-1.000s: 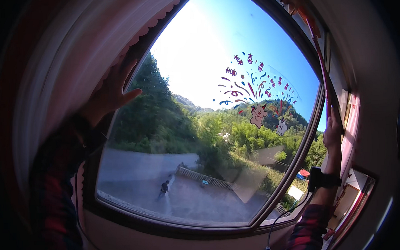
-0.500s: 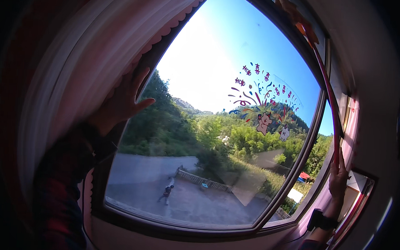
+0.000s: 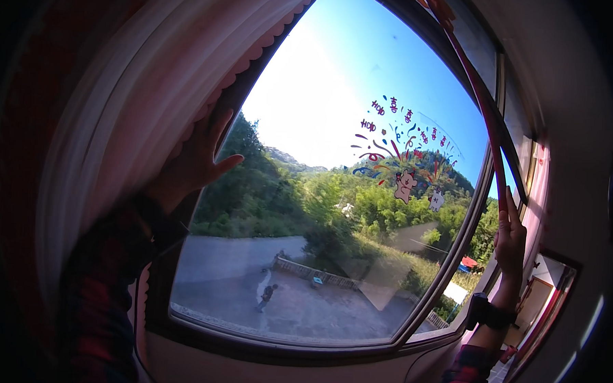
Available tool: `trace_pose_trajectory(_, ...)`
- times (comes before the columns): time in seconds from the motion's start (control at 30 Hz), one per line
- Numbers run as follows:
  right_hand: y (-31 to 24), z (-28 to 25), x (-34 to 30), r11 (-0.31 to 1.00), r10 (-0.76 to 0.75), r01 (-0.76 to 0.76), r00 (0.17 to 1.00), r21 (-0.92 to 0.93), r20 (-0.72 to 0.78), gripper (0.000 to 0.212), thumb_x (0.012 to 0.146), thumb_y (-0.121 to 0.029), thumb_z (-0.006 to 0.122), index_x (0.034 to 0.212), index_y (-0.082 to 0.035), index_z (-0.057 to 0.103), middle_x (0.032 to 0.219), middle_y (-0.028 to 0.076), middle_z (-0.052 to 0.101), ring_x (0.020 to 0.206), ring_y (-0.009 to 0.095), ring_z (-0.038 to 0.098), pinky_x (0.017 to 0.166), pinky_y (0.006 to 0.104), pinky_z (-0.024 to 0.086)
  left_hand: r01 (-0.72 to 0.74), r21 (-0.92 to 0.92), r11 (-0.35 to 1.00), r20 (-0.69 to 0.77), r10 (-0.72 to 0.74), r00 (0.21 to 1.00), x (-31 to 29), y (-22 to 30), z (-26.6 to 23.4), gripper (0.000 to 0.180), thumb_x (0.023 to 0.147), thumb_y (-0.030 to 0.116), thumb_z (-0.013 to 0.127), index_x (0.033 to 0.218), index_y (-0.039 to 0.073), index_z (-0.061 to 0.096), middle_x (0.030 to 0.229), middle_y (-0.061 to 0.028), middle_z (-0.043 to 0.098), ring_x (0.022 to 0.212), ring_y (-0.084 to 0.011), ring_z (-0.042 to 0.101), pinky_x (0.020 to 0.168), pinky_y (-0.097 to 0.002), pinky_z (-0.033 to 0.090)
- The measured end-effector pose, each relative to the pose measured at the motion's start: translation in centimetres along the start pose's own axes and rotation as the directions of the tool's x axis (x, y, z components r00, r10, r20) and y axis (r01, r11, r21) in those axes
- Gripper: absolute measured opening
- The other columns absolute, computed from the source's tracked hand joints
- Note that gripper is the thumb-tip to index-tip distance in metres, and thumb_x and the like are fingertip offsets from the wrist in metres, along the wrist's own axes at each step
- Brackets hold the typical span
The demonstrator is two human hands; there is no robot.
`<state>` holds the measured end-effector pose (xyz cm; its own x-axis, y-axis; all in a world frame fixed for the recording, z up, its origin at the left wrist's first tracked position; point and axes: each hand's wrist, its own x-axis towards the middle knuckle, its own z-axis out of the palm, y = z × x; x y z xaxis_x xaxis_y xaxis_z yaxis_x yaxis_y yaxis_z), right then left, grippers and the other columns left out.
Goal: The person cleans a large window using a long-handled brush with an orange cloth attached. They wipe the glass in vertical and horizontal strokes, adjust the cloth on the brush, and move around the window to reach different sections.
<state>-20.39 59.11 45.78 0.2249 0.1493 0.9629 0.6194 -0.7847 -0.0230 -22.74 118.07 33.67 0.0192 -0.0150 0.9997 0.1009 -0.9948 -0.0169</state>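
Observation:
My left hand (image 3: 202, 156) is open, fingers and thumb spread, against the dark left side of the window frame (image 3: 157, 301) beside the curtain. On the right, my right hand (image 3: 511, 238) is closed round the lower part of a long red pole (image 3: 480, 95). The pole slants up and to the left across the right part of the window. An orange-brown, cloth-like head (image 3: 443, 11) shows at its upper end, partly cut off by the dark top edge of the view. Cartoon stickers (image 3: 404, 187) decorate the window glass (image 3: 311, 75).
A pale pink curtain (image 3: 129, 95) with a scalloped edge hangs at the left. A narrower curtain (image 3: 537, 195) hangs at the right, near a mirror-like framed panel (image 3: 538, 297). Outside, a person (image 3: 266, 297) walks across a paved yard below.
My right hand has moved up and slightly left; the pole's head has swung left along the top of the window. My left hand stays near the frame, shifted slightly.

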Motion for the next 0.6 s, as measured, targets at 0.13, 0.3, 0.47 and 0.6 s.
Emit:
trace_pose_trajectory(0.13, -3.3, 2.8, 3.3, 0.940, -0.281, 0.215, 0.927, -0.264, -0.247, 0.043, 0.104, -0.030, 0.037, 0.145, -0.019, 0.042, 0.110, 0.015, 0.069, 0.083, 0.027, 0.071, 0.073, 0.0395, 0.056, 0.018, -0.008, 1.000, 0.010, -0.018, 1.000, 0.0, -0.2, -0.1, 0.090, 0.082, 0.047, 0.068, 0.151, 0.012, 0.023, 0.156, -0.0226, 0.012, 0.145, -0.0376, 0.011, 0.116, -0.0505, 0.013)
trace_pose_trajectory(0.3, -9.4, 1.9, 6.7, 0.916, 0.073, -0.141, 0.979, -0.376, -0.191, 0.044, 0.103, -0.033, 0.036, 0.144, -0.019, 0.043, 0.097, 0.020, 0.070, 0.091, 0.032, 0.069, 0.080, 0.0441, 0.056, -0.024, -0.034, 0.999, -0.020, 0.023, 1.000, 0.5, 0.1, 0.8, 0.090, 0.081, 0.046, 0.069, 0.151, 0.012, 0.023, 0.156, -0.0225, 0.013, 0.146, -0.0374, 0.011, 0.116, -0.0508, 0.013)
trace_pose_trajectory(0.47, -7.4, 5.4, 15.9, 0.885, -0.187, -0.017, 0.902, -0.465, -0.389, 0.044, 0.101, -0.034, 0.037, 0.142, -0.018, 0.046, 0.108, 0.020, 0.068, 0.099, 0.035, 0.067, 0.087, 0.0477, 0.053, 0.038, -0.002, 0.999, 0.004, -0.038, 0.999, -0.2, -0.7, 0.2, 0.090, 0.081, 0.046, 0.069, 0.151, 0.012, 0.024, 0.156, -0.0218, 0.014, 0.145, -0.0377, 0.011, 0.116, -0.0511, 0.014)
trace_pose_trajectory(0.6, -8.7, 3.5, 20.0, 0.900, -0.080, -0.085, 0.932, -0.427, -0.354, 0.045, 0.100, -0.034, 0.035, 0.139, -0.016, 0.048, 0.118, 0.019, 0.064, 0.107, 0.038, 0.062, 0.095, 0.0490, 0.049, 0.037, -0.002, 0.999, 0.006, -0.037, 0.999, -0.1, -0.3, -0.1, 0.089, 0.082, 0.046, 0.069, 0.151, 0.012, 0.024, 0.156, -0.0214, 0.015, 0.145, -0.0380, 0.012, 0.116, -0.0516, 0.015)
